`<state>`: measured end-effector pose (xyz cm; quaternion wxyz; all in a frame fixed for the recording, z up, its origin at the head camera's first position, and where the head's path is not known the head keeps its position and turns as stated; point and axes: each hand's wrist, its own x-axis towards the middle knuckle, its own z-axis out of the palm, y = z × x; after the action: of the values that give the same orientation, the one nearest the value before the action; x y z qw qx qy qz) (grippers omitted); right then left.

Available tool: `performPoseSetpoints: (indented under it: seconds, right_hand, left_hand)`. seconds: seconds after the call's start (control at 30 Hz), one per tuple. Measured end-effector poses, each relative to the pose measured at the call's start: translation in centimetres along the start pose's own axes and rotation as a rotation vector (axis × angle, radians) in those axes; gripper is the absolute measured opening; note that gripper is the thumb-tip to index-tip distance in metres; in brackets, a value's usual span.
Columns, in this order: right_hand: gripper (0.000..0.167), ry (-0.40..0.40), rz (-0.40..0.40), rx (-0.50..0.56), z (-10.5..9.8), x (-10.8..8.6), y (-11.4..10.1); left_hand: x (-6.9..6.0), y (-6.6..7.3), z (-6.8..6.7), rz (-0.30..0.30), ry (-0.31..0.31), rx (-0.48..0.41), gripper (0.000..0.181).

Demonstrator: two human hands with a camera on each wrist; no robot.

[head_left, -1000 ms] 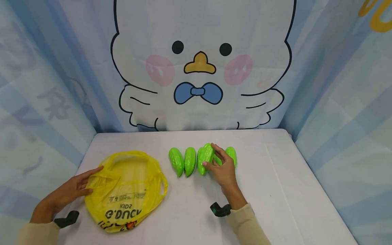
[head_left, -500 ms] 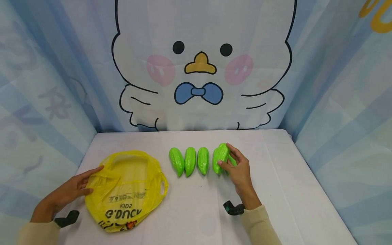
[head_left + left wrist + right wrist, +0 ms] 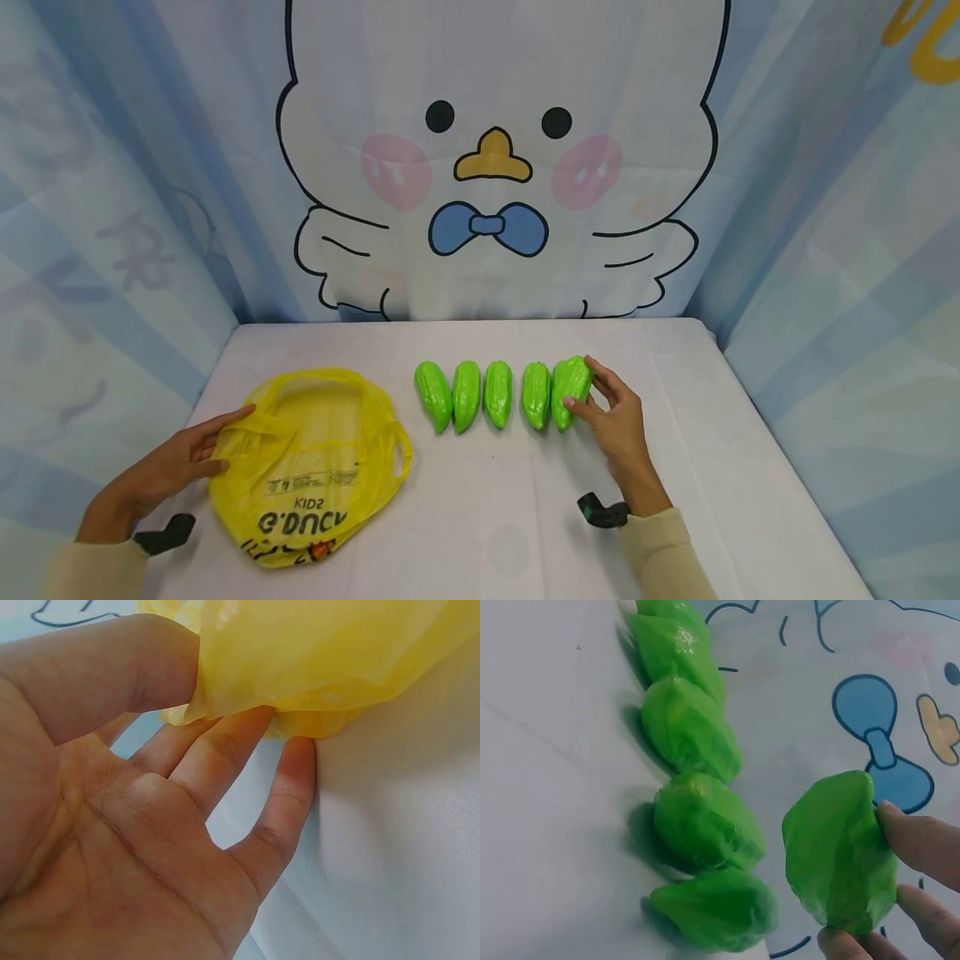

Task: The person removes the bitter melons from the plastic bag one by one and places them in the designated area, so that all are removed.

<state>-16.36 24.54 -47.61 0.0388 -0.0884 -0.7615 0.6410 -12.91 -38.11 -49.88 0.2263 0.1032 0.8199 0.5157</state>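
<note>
In the head view my left hand (image 3: 168, 467) pinches the left edge of a yellow plastic bag (image 3: 315, 433), which lies on the table with dark print near its lower side. The left wrist view shows thumb and fingers on either side of the thin yellow film (image 3: 300, 660). My right hand (image 3: 618, 417) holds a shiny green toy cucumber (image 3: 577, 379) between thumb and fingertips. It is raised above the right end of a row of several similar toy cucumbers (image 3: 497, 396), partly covering the last one (image 3: 558, 400). The right wrist view shows the held cucumber (image 3: 840, 851) apart from the row.
A white cloth covers the table (image 3: 465, 517). Behind it hangs a curtain (image 3: 495, 275) with a printed cartoon figure, and blue-white curtains (image 3: 847, 292) enclose both sides. A dark wrist mount (image 3: 603, 511) sits on the right wrist, another (image 3: 165, 536) on the left.
My right hand has moved right along the row with the held toy cucumber, uncovering ones in the middle. The left hand and the yellow bag have stayed in place.
</note>
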Motion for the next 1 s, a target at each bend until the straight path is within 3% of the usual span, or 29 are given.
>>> performPoseSetpoints:
  seconds: [0.4,0.83,1.0]
  right_hand:
    - [0.079,-0.045,-0.004,-0.115,-3.3,1.8,1.5]
    - [0.078,-0.187,0.003,-0.291,-6.3,4.2,3.1]
    - [0.078,-0.214,0.028,-0.327,-7.0,5.0,3.6]
  left_hand:
    - [0.1,0.2,0.0,-0.025,-0.002,-0.005,0.076]
    - [0.1,-0.4,-0.2,0.006,-0.019,-0.048,0.075]
    - [0.2,-0.4,-0.2,-0.008,-0.011,-0.032,0.076]
